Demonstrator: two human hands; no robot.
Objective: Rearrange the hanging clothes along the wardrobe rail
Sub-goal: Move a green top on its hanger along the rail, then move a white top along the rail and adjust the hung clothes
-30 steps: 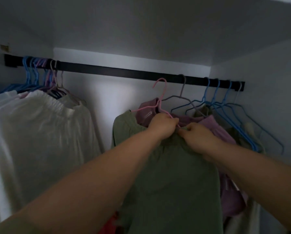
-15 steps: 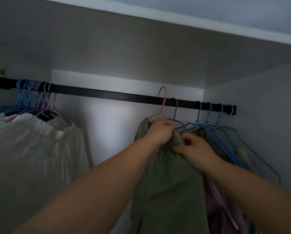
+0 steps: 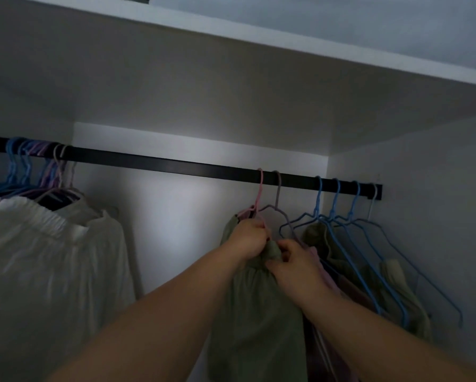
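Observation:
A black wardrobe rail [image 3: 159,161] runs across the closet. A green garment [image 3: 254,312] hangs from a pink hanger [image 3: 259,193] whose hook sits on the rail right of centre. My left hand [image 3: 249,238] grips the garment's top at the hanger's shoulder. My right hand [image 3: 294,261] pinches the bunched green waistband just beside it. A grey hanger [image 3: 278,198] hangs directly to the right, then three blue hangers [image 3: 336,205] with green and purple clothes under them.
White garments [image 3: 46,260] on blue and purple hangers [image 3: 24,169] crowd the rail's left end. A long stretch of bare rail lies between the two groups. A white shelf [image 3: 258,42] runs overhead; the closet's right wall [image 3: 424,216] is close.
The pink hanger with the green garment rose from below the rail and its hook now sits on the rail. Both hands stayed on the garment's top. My view tilted upward.

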